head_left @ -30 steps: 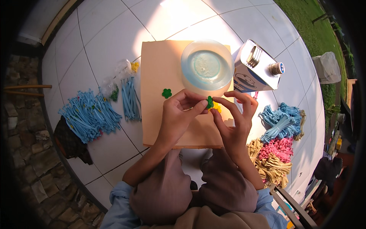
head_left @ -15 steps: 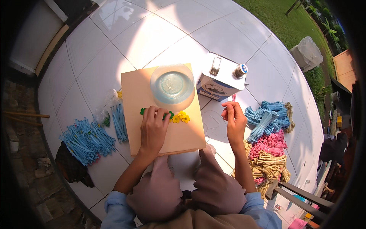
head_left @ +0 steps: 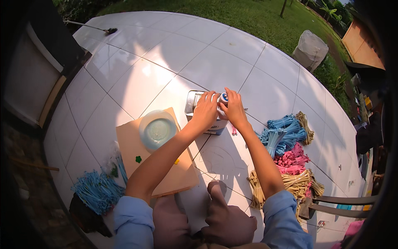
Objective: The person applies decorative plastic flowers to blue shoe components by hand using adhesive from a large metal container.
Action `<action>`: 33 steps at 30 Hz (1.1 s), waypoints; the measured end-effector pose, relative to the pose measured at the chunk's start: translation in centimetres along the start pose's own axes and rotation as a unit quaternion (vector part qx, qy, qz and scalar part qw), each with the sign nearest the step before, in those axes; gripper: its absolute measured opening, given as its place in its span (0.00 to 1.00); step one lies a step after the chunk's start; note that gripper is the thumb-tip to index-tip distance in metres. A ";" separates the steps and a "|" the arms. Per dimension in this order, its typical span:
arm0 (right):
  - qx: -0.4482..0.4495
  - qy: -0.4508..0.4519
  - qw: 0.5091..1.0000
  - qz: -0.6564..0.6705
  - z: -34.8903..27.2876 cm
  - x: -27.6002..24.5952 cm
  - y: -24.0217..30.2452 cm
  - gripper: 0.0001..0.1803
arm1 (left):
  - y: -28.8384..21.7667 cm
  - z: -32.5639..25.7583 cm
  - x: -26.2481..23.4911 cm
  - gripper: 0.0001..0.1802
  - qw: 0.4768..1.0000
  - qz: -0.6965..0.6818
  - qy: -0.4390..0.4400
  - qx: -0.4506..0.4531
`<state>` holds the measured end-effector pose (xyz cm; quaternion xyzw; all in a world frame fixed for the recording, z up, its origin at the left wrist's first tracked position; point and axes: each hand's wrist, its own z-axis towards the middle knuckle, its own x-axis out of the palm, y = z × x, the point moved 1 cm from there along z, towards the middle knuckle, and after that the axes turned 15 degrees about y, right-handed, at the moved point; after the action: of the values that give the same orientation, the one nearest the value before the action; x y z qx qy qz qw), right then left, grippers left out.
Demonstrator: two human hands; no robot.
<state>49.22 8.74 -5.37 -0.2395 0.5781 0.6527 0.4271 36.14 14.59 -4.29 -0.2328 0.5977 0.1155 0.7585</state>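
A rectangular metal can stands on the floor beyond the board, a handle and a round cap on its top. My right hand is closed on the cap, fingers curled round its side. Against the top of the can, between handle and cap, my left hand is holding it with bent fingers. The tan board lies to the left and carries a clear bowl of liquid. A green flower-shaped piece and a yellow one show on it; my left forearm hides the middle of the row.
Bundles of blue stems, pink stems and tan stems lie at the right. More blue stems are at the left beside a plastic bag. A wooden chair part juts in at lower right.
My left hand has left the flower pieces and reached forward right to the can. My right hand has moved onto its cap. The view has shifted, showing more lawn.
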 end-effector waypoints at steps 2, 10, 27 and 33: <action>0.013 0.009 1.000 -0.018 0.2 0.5 0.0 0.29 | -0.3 0.6 1.2 0.37 0.996 -0.082 0.027 -0.014; -0.092 0.089 0.992 -0.020 -0.3 -1.7 -0.5 0.19 | -0.2 0.8 1.6 0.32 0.994 -0.072 0.072 -0.027; 0.263 0.037 0.963 0.039 -19.2 13.0 -11.2 0.36 | -0.7 -1.0 -0.2 0.28 0.999 -0.023 0.007 -0.033; 0.284 0.094 0.954 -0.008 -16.1 11.9 -9.2 0.54 | 0.4 -2.1 -1.9 0.35 0.977 -0.065 0.077 -0.191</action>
<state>47.80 -3.64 -23.47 -0.1733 0.7755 0.4324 0.4262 33.72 14.12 -2.92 -0.4195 0.6048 0.1597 0.6578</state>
